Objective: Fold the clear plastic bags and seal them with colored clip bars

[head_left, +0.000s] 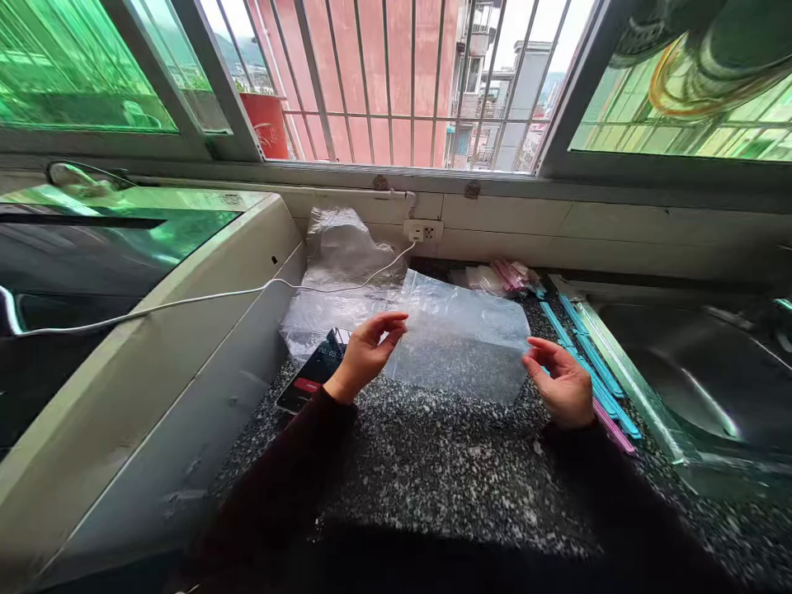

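A clear, flat plastic bag (461, 338) stretches between my two hands above the dark speckled countertop (433, 462). At its left edge, my left hand (368, 355) has thumb and index finger pinched together on the plastic. My right hand (562, 384) grips the opposite edge between thumb and fingertips, the other fingers curled. Just behind my left wrist lies a phone (313, 371) with a running timer on its screen. To the right of my right hand are several blue plastic strips (591, 363) and a pink strip (614, 427).
Crumpled clear plastic sheeting (337, 272) lies at the back left. A white cable (272, 282) runs from the wall socket (424, 231) across to the left. Small pink and clear pieces (504, 276) lie by the wall. A metal sink (674, 355) is at right, a white-sided appliance (204, 363) at left.
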### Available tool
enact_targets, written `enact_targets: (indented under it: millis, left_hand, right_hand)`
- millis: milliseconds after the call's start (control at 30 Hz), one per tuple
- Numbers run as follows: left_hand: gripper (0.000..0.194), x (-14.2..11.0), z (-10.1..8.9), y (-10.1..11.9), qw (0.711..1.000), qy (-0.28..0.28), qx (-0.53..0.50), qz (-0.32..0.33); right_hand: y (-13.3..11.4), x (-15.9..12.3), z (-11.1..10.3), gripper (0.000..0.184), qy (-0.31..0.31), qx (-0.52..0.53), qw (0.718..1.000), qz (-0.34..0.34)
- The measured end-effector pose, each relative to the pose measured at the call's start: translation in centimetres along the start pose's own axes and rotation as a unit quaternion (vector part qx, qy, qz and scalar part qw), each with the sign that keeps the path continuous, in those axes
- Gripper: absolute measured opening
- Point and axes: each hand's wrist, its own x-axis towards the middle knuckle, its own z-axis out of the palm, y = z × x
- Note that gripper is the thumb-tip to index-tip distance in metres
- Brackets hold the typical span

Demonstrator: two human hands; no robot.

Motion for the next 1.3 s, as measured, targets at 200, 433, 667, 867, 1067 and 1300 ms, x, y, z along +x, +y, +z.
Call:
enact_targets:
  millis: [200, 433, 667, 867, 1067, 1300]
  left_hand:
    - [0.03, 0.3, -0.2, -0.2, 0.997, -0.026, 0.039, 0.061]
    - [0.019, 0.3, -0.4, 0.2, 0.98, 0.012, 0.151, 0.129]
    - [0.008, 0.1, -0.4, 1.9, 0.963, 0.041, 0.199, 0.179]
    - [0.004, 0.0, -0.7, 2.5, 0.989, 0.024, 0.099, 0.106]
    - [0.013, 0.0, -0.4, 2.4, 0.997, 0.043, -0.008, -0.071]
    - [0.014, 0.1, 0.2, 2.6, 0.99, -0.012, -0.062, -0.129]
  right_hand:
    - [-0.9, 0.3, -0.8, 0.008, -0.002, -0.079, 0.991, -0.111]
    - [-0.9, 0.4, -1.1, 0.005, 0.032, -0.13, 0.97, -0.204]
    - [-1.2, 0.4, -1.4, 0.008, 0.037, -0.135, 0.961, -0.238]
    - [-1.7, 0.5, -1.6, 0.009, 0.014, -0.124, 0.96, -0.251]
    - [-1.6, 0.9, -1.9, 0.004, -0.07, -0.074, 0.97, -0.22]
    - [-2.7, 0.5, -1.4, 0.016, -0.225, -0.019, 0.963, -0.148]
